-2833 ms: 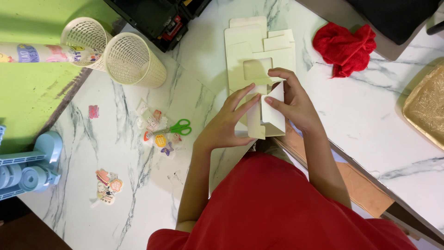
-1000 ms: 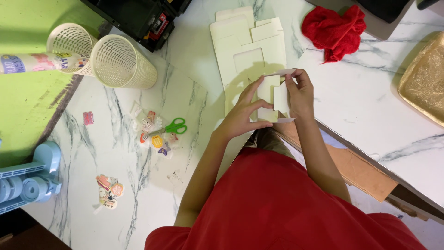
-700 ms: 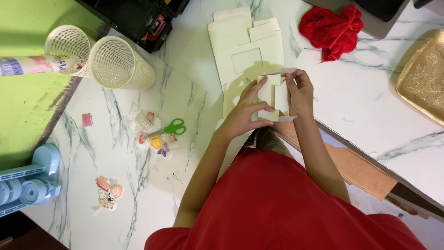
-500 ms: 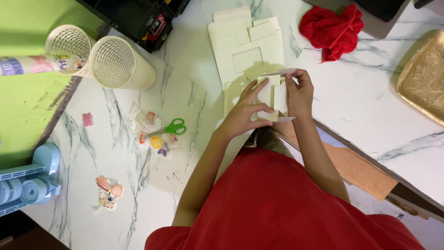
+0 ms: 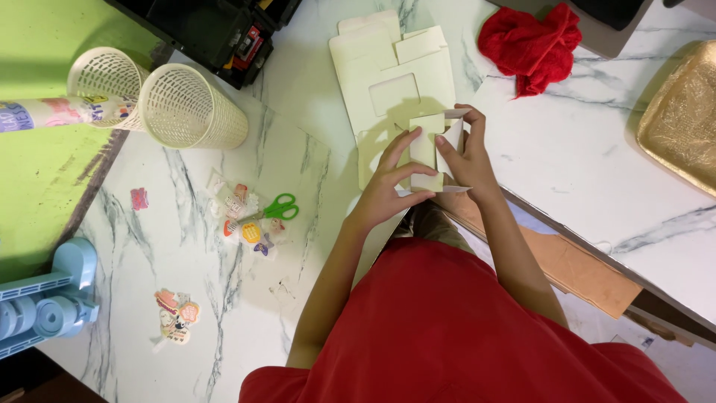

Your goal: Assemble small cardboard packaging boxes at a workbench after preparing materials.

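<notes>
Both of my hands hold a small cream cardboard box piece just above the marble table's near edge. My left hand grips its left and lower side with the fingers spread over the front. My right hand pinches the right flap, thumb on the front. Right behind it, flat on the table, lies a stack of unfolded cream box blanks with a square window cut out.
Two mesh cups lie tipped at the left beside a green mat. Green-handled scissors and small stickers lie left of my arms. A red cloth and a gold tray are at the right; a black case is behind.
The folded piece has stayed between my hands near the table edge. My fingers have shifted slightly on its flaps; 2.8 s ago the hands were lower in view.
</notes>
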